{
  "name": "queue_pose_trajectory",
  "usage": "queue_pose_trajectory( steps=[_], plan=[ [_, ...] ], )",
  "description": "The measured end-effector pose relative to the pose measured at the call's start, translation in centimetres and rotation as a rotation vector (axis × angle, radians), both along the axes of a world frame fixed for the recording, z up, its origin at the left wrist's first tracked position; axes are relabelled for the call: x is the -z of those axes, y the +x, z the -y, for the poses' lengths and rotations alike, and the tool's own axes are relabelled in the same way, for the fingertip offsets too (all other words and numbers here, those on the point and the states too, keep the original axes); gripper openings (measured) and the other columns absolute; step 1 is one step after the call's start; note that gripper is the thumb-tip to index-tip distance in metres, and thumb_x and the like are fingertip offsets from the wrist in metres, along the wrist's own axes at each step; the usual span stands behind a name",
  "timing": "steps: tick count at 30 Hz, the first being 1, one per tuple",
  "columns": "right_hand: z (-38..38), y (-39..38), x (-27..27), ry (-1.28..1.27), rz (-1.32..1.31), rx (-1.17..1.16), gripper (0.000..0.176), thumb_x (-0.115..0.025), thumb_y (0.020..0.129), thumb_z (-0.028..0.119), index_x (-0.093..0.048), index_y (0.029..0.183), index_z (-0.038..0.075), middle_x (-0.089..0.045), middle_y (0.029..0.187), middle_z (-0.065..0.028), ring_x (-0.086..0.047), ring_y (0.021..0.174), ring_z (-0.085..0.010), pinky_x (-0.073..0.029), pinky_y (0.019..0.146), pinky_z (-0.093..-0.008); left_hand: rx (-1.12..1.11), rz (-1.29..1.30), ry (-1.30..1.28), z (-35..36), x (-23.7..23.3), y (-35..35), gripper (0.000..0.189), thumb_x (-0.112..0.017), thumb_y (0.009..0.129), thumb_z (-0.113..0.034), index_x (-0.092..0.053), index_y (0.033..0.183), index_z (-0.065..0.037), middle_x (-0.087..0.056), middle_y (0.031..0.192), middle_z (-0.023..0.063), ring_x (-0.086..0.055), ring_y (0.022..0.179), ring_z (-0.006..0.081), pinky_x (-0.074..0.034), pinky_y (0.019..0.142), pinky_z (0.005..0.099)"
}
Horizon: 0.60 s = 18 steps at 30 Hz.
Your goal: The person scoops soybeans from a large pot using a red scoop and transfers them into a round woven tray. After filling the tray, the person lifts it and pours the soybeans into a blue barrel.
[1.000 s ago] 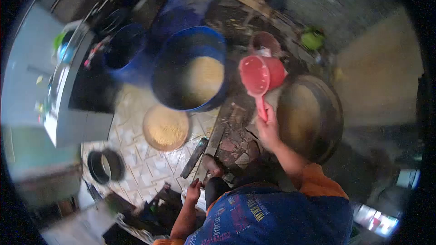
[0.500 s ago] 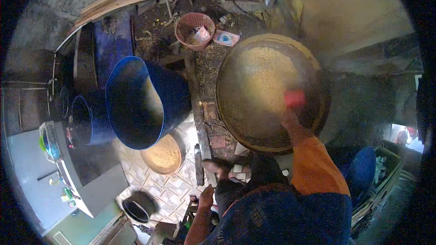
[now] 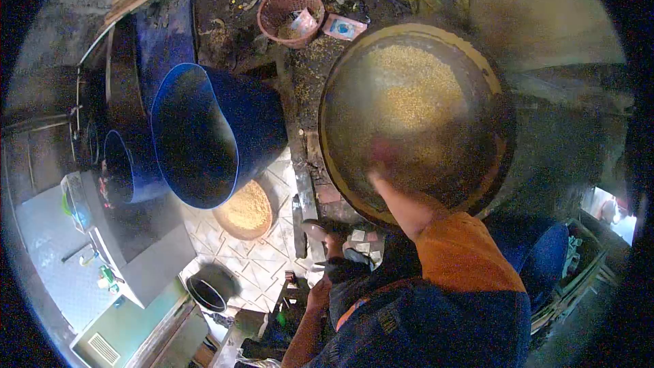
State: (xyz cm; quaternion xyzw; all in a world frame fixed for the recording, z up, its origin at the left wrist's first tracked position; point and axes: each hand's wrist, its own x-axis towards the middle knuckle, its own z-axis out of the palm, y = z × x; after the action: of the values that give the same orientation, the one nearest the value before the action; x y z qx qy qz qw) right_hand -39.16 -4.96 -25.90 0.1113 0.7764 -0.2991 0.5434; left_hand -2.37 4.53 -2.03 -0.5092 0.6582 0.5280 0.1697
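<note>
Hazy workroom, tiled floor [image 3: 235, 253], scoop low in the vat

My left grip [image 3: 319, 294] hung near my knee, apart from the containers; I could not tell whether its fingers were closed. My right grip [image 3: 373, 177] reached inside the wide vat [image 3: 411, 29], seemingly clenched on the handle of a red scoop [image 3: 387, 153], dimmed by haze. Yellow kernels [image 3: 415, 88] lay beyond it. With the scoop so poorly seen, I could have misjudged the wall and knocked it; a damp handle could have twisted loose and dropped the scoop inside. Any load carried level with the rim could have spilled beside my foot [image 3: 315, 230]. Left of the vat stood a large blue barrel [image 3: 262, 116]; farther off, a reddish basket [image 3: 294, 42] sat beside a packet [image 3: 345, 27].
</note>
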Motion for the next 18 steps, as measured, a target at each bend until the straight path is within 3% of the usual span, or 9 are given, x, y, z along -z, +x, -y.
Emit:
queue_pose_trajectory(
  steps=[2, 5, 6, 8, 9, 11, 13, 14, 18],
  plan=[
    [0.3, -0.3, -0.7, -0.069, 0.153, 0.056, 0.023, -0.045, 0.081, 0.031, -0.055, 0.090, 0.011, -0.052, 0.072, -0.0046, -0.047, 0.061, -0.0184, -0.041, 0.056, -0.0368, 0.528, 0.052, -0.194, 0.0, 0.5, 0.3, 0.032, -0.042, 0.081, -0.029, -0.048, 0.104, -0.007, -0.054, 0.099, 0.0146, -0.053, 0.091, 0.0327, -0.044, 0.076, 0.0375],
    [0.1, -1.7, -2.4, -0.151, 0.347, 0.116, 0.024, -0.046, 0.080, 0.034, -0.056, 0.088, 0.013, -0.055, 0.075, -0.0047, -0.049, 0.064, -0.0187, -0.042, 0.058, -0.0374, 0.447, 0.091, -0.159, -0.5, 0.8, 0.9, 0.030, -0.041, 0.079, -0.022, -0.045, 0.105, -0.006, -0.053, 0.099, 0.0151, -0.053, 0.089, 0.0331, -0.044, 0.077, 0.0389],
    [0.4, -2.5, -3.9, -0.161, 0.342, 0.111, 0.024, -0.046, 0.080, 0.034, -0.056, 0.088, 0.013, -0.055, 0.075, -0.0047, -0.049, 0.064, -0.0187, -0.042, 0.058, -0.0374, 0.175, 0.099, -0.006, -0.2, 0.1, 1.0, 0.032, -0.042, 0.078, -0.019, -0.044, 0.107, -0.006, -0.052, 0.100, 0.0157, -0.053, 0.090, 0.0327, -0.044, 0.078, 0.0391],
    [0.0, -4.9, -7.9, -0.323, 0.568, 0.250, 0.015, -0.054, 0.077, 0.015, -0.049, 0.091, 0.014, -0.049, 0.072, 0.0018, -0.042, 0.048, -0.0076, -0.032, 0.041, -0.0184, 0.161, 0.030, -0.060, 0.5, -0.6, 0.8, 0.030, -0.043, 0.078, -0.018, -0.045, 0.105, -0.006, -0.052, 0.101, 0.0152, -0.052, 0.093, 0.0321, -0.043, 0.078, 0.0390],
    [0.0, -5.6, -10.1, -0.333, 0.564, 0.245, 0.015, -0.054, 0.077, 0.015, -0.049, 0.091, 0.014, -0.049, 0.072, 0.0018, -0.042, 0.048, -0.0076, -0.032, 0.041, -0.0184, 0.148, -0.037, -0.103, 0.8, -1.0, 0.7, 0.028, -0.044, 0.077, -0.018, -0.046, 0.102, -0.005, -0.052, 0.101, 0.0147, -0.051, 0.095, 0.0316, -0.043, 0.079, 0.0390],
    [-0.2, -6.5, -15.0, -0.483, 0.706, 0.302, 0.012, -0.054, 0.077, 0.014, -0.046, 0.086, 0.015, -0.042, 0.064, 0.0071, -0.027, 0.038, -0.0005, -0.019, 0.032, -0.0157, 0.037, 0.066, -0.081, 1.4, -1.7, 0.7, 0.027, -0.045, 0.075, -0.013, -0.048, 0.100, -0.005, -0.051, 0.104, 0.0138, -0.048, 0.101, 0.0289, -0.042, 0.081, 0.0363],
    [-0.9, -7.1, -18.3, -0.516, 0.699, 0.293, 0.008, -0.052, 0.078, 0.015, -0.046, 0.081, 0.014, -0.042, 0.063, 0.0069, -0.028, 0.038, -0.0010, -0.019, 0.032, -0.0155, 0.520, -0.036, -0.325, 2.5, -1.7, 1.0, 0.029, -0.045, 0.072, -0.008, -0.050, 0.101, -0.006, -0.051, 0.107, 0.0135, -0.047, 0.104, 0.0275, -0.041, 0.084, 0.0338],
    [-1.3, -7.3, -19.9, -0.538, 0.696, 0.294, 0.008, -0.051, 0.079, 0.017, -0.045, 0.076, 0.013, -0.042, 0.061, 0.0068, -0.030, 0.038, -0.0014, -0.020, 0.032, -0.0153, 0.152, -0.125, -0.222, 2.2, -2.3, 0.6, 0.036, -0.043, 0.069, -0.003, -0.050, 0.104, -0.007, -0.050, 0.109, 0.0139, -0.046, 0.106, 0.0267, -0.040, 0.086, 0.0320],
    [-2.6, -7.6, -26.5, -0.651, 0.640, 0.326, 0.006, -0.049, 0.080, 0.015, -0.044, 0.077, 0.013, -0.042, 0.060, 0.0057, -0.030, 0.038, -0.0024, -0.022, 0.032, -0.0164, -0.040, -0.034, -0.110, 3.3, -3.7, 0.2, 0.026, -0.044, 0.076, -0.007, -0.053, 0.100, -0.003, -0.050, 0.111, 0.0137, -0.046, 0.106, 0.0284, -0.036, 0.091, 0.0330]
  ],
)
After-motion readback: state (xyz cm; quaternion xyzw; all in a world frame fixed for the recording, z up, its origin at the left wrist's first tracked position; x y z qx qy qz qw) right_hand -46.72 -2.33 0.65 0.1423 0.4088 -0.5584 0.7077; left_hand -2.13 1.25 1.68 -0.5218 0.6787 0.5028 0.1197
